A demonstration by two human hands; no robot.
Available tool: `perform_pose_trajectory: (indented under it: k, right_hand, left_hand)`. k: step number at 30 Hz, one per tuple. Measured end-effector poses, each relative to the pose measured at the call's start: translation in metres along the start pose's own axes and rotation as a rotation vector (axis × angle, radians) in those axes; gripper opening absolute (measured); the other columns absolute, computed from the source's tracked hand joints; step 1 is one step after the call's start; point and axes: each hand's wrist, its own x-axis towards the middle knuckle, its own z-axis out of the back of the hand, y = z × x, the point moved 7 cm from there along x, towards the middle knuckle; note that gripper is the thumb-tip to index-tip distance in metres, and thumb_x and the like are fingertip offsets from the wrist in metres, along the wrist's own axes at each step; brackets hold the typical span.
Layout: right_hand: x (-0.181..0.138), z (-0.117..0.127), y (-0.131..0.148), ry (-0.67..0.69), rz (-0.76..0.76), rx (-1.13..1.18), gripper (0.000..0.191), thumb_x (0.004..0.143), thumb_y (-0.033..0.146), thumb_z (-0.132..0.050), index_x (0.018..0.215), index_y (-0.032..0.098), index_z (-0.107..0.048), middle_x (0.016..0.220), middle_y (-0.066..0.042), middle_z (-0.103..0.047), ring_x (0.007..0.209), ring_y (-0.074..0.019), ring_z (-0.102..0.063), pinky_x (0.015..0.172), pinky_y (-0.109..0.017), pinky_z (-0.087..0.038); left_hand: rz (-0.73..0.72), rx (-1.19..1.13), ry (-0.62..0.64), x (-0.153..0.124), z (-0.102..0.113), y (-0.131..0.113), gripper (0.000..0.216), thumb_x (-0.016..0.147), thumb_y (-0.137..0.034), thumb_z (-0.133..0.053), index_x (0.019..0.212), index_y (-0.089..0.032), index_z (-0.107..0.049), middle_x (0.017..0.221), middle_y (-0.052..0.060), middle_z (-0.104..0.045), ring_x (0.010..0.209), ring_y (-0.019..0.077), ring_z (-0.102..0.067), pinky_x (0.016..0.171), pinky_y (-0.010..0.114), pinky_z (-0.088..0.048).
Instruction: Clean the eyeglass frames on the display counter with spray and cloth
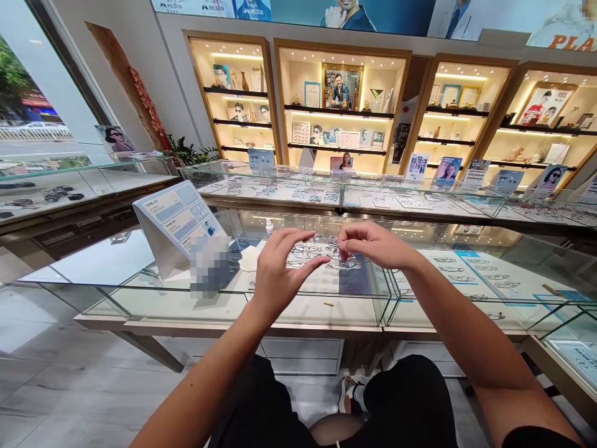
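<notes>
Head camera looks down on both your hands. Where are they?

Both are raised over the near glass display case, side by side and not touching. My left hand sits a little nearer to me, my right hand a little farther and higher.

How open are they?

The left is half open, fingers curled, with thumb and forefinger apart and nothing between them that I can see. On the right, thumb and fingertips are pinched together, pointing down and to the left. I cannot tell whether something small is caught in that pinch.

And the spectacle frames?

They show in the gap between my two hands, thin wire shapes in a row with its long axis running left to right. They seem to lie under the glass rather than in my grip, though that is hard to judge. They are right of my left fingertips and left of my right ones. The right hand's pinch is the closer of the two, just at the row's right end.

Anything else close by?

A slanted sign stand stands on the case to the left, well apart from my left hand. A small brass-coloured piece lies near the case's front edge, below my hands.
</notes>
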Motion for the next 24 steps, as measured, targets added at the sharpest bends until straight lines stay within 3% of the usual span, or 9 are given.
perform_pose_trajectory:
  k: [7, 18, 24]
  right_hand:
    - [-0.007, 0.012, 0.032, -0.044, 0.036, -0.126, 0.014, 0.094, 0.026, -0.059, 0.081, 0.023, -0.063, 0.083, -0.001, -0.070, 0.078, -0.0155, -0.061, 0.074, -0.033, -0.047]
    - [-0.004, 0.039, 0.057, -0.035, 0.094, -0.117, 0.018, 0.096, 0.034, -0.062, 0.082, 0.023, -0.065, 0.081, -0.001, -0.071, 0.080, -0.0159, -0.062, 0.075, -0.033, -0.048]
    - [-0.009, 0.056, 0.088, -0.210, 0.233, -0.301, 0.025, 0.097, 0.043, -0.064, 0.088, 0.022, -0.071, 0.090, -0.003, -0.071, 0.089, -0.0178, -0.064, 0.084, -0.034, -0.051]
  left_hand:
    - [0.014, 0.003, -0.022, 0.016, 0.006, -0.009, 0.047, 0.081, -0.052, -0.085, 0.116, -0.024, -0.071, 0.107, 0.007, -0.073, 0.103, 0.0253, -0.069, 0.093, 0.041, -0.058]
    - [-0.160, 0.049, -0.062, 0.048, 0.009, -0.023, 0.048, 0.082, -0.049, -0.086, 0.120, -0.024, -0.069, 0.107, 0.007, -0.074, 0.100, 0.0239, -0.069, 0.091, 0.041, -0.059]
    - [-0.148, 0.061, -0.121, 0.067, 0.015, -0.027, 0.049, 0.081, -0.053, -0.085, 0.118, -0.024, -0.070, 0.106, 0.006, -0.072, 0.099, 0.0228, -0.069, 0.090, 0.040, -0.061]
